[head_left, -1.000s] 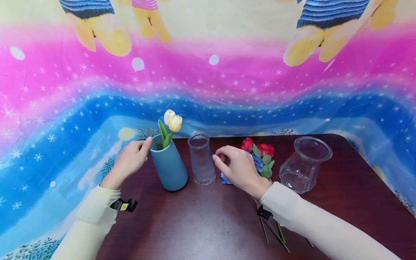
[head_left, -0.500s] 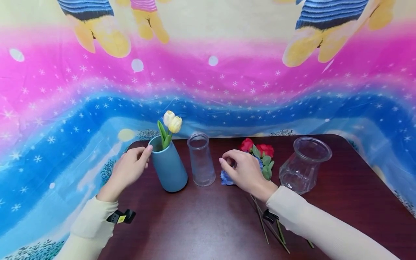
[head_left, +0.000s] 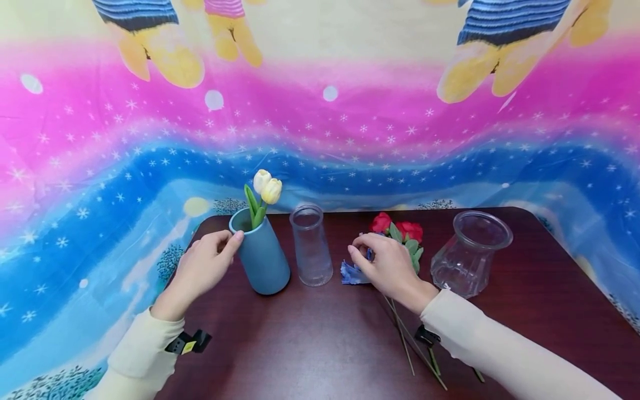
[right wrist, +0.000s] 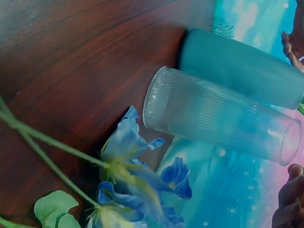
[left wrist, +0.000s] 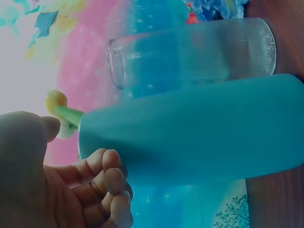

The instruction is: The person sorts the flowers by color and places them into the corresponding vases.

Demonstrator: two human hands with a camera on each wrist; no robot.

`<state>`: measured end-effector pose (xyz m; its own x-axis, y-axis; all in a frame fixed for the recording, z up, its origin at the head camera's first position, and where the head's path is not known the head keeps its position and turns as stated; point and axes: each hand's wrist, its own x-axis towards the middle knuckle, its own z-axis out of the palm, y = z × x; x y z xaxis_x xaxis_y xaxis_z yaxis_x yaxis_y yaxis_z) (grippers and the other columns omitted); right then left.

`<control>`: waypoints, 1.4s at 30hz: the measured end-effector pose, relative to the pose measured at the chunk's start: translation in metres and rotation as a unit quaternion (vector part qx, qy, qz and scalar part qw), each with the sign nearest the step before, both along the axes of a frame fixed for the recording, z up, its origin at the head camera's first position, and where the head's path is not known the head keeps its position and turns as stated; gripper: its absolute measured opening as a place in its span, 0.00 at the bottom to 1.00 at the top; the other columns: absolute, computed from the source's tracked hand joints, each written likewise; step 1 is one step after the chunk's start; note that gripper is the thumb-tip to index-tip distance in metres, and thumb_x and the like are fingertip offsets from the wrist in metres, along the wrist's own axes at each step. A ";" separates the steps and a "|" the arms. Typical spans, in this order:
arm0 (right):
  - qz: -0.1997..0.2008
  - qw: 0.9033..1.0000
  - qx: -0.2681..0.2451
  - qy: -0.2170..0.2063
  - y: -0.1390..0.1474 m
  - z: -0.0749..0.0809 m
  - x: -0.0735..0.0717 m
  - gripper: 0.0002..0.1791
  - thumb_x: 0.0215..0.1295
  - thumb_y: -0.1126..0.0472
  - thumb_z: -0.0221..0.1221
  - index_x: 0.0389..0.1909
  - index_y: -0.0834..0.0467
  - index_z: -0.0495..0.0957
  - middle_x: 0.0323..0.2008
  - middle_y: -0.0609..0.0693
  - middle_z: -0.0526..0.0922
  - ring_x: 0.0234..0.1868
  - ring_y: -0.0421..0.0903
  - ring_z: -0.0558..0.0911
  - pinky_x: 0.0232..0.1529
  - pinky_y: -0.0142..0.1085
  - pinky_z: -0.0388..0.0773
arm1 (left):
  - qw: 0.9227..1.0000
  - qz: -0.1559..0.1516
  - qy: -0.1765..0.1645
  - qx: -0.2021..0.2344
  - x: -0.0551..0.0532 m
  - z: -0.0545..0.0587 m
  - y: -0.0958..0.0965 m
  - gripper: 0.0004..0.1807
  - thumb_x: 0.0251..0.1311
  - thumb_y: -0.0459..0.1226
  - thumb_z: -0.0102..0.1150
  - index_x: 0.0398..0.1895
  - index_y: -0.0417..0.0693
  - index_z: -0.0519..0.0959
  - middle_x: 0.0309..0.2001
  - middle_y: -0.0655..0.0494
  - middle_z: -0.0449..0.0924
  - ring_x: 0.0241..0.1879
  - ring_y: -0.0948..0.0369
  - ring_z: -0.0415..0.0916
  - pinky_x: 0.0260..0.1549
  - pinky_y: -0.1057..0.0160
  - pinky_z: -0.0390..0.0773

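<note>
A matte blue vase stands at the left with two pale yellow tulips in it. My left hand is at its rim, fingers loosely bent. In the left wrist view the thumb and fingers are apart, and nothing is gripped; whether they touch the vase I cannot tell. Over the lying blue flowers hovers my right hand, fingers relaxed and holding nothing. It hides part of the blossoms. Between the hands a slim ribbed glass vase stands upright.
Red roses with green leaves lie behind the right hand, their stems pointing toward the table's front. A wide-mouthed clear glass vase stands farther right. A printed cloth hangs behind the dark table.
My right hand has drawn back to the right, from beside the slim glass vase to over the blue flowers. My left hand has shifted slightly down at the blue vase's rim.
</note>
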<state>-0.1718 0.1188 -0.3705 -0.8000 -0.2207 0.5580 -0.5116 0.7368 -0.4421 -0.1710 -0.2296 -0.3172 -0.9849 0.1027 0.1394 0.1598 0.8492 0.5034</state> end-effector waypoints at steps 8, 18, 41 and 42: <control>-0.011 1.000 0.011 -0.002 0.009 -0.001 0.001 0.05 0.68 0.53 0.63 0.35 0.49 0.84 0.26 0.38 0.79 0.21 0.32 0.72 0.23 0.30 0.69 | 1.000 -0.006 0.011 -0.003 0.009 0.001 0.011 0.24 0.73 0.59 0.48 0.29 0.51 0.75 0.17 0.57 0.68 0.19 0.58 0.66 0.16 0.61 0.64; -0.008 1.000 0.013 0.007 0.018 -0.006 0.001 0.05 0.67 0.54 0.64 0.32 0.48 0.83 0.26 0.40 0.79 0.19 0.33 0.68 0.22 0.30 0.67 | 1.000 -0.011 0.017 -0.001 0.010 -0.005 0.020 0.21 0.72 0.58 0.52 0.30 0.52 0.76 0.18 0.57 0.68 0.19 0.59 0.66 0.17 0.61 0.64; -0.048 0.998 0.021 -0.022 0.044 -0.023 0.003 0.05 0.67 0.55 0.65 0.37 0.51 0.86 0.29 0.44 0.85 0.21 0.35 0.72 0.25 0.35 0.71 | 0.998 -0.038 0.022 0.048 0.005 -0.018 0.052 0.14 0.71 0.53 0.56 0.35 0.56 0.79 0.19 0.58 0.73 0.21 0.60 0.70 0.19 0.60 0.70; -0.049 0.998 0.021 -0.023 0.045 -0.024 0.003 0.05 0.67 0.55 0.65 0.38 0.52 0.86 0.30 0.44 0.86 0.21 0.35 0.72 0.25 0.35 0.71 | 0.998 -0.039 0.021 0.049 0.004 -0.018 0.054 0.14 0.71 0.53 0.56 0.35 0.56 0.79 0.19 0.58 0.73 0.21 0.60 0.70 0.20 0.60 0.70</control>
